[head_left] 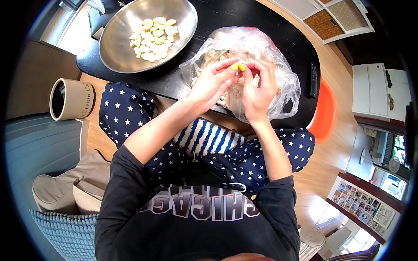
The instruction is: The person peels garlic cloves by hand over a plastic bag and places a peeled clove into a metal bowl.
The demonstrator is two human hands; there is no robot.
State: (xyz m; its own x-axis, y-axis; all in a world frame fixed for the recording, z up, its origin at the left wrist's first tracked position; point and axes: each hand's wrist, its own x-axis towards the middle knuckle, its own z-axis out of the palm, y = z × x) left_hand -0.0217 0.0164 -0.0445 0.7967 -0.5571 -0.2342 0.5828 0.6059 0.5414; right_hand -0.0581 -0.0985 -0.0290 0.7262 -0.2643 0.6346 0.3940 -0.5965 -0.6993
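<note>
My left hand (214,83) and my right hand (260,87) meet above an opened clear plastic bag (285,89). Thumbs and fingers are pinched together, with the yellow-painted thumbnails side by side. Whatever lies between the fingertips is hidden. Inside the bag, pale brown papery skins (224,55) show, partly covered by my hands. To the upper left, a wide steel bowl (115,48) holds many pale, peeled garlic cloves (153,40), heaped in its middle.
The bowl and bag stand on a black table (174,80). A remote control (313,80) lies near its right edge, beside an orange chair (325,114). On the left is a cream round container (76,99). A blue-and-white striped cloth (209,138) lies across my lap.
</note>
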